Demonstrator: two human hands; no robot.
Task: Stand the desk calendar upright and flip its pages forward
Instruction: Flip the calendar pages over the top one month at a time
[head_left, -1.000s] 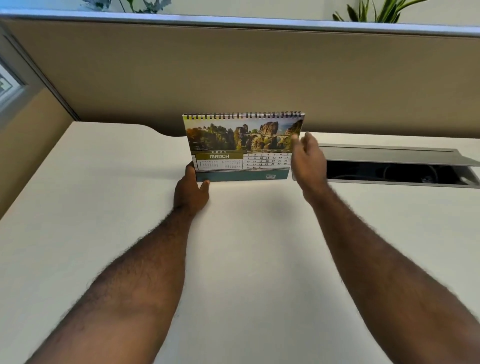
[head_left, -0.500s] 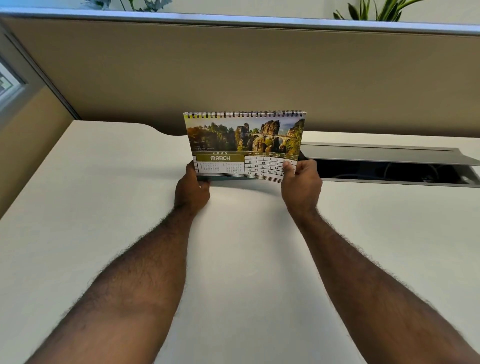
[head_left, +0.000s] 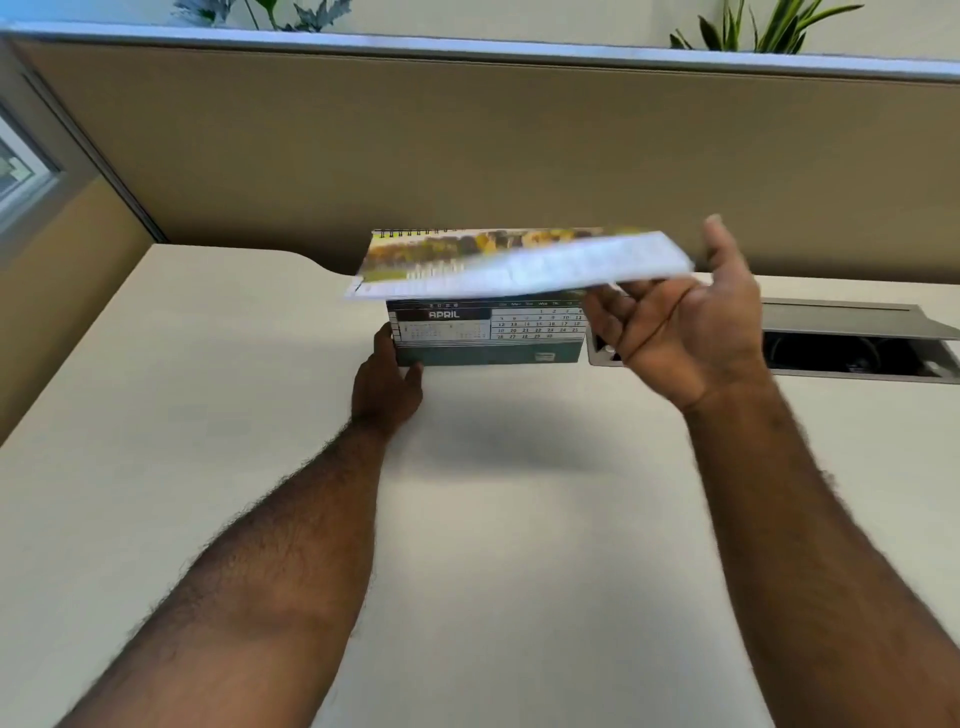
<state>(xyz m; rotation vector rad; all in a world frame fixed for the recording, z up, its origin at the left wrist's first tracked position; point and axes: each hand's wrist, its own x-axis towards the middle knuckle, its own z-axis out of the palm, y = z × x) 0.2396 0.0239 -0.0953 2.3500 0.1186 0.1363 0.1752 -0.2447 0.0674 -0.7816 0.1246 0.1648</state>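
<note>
The spiral-bound desk calendar (head_left: 488, 338) stands upright on the pale desk (head_left: 519, 545), near the back. My left hand (head_left: 387, 384) grips its lower left corner. The March page (head_left: 519, 265), blurred, is raised to about level and swings up on the spiral. My right hand (head_left: 685, 332) is palm-up at the page's right end, with its fingers under the sheet and its thumb up beside the edge. Below the lifted sheet the April page shows its dark month bar and date grid.
A tan partition wall (head_left: 519, 156) runs close behind the calendar. An open cable hatch (head_left: 852, 353) with a grey lid is set in the desk right of my right hand. Plants (head_left: 753, 31) stand beyond the partition. A side panel (head_left: 62, 291) bounds the left.
My right hand took the March page at its lower right corner and lifted it up and back, uncovering April. My left hand stayed at the lower left corner.
</note>
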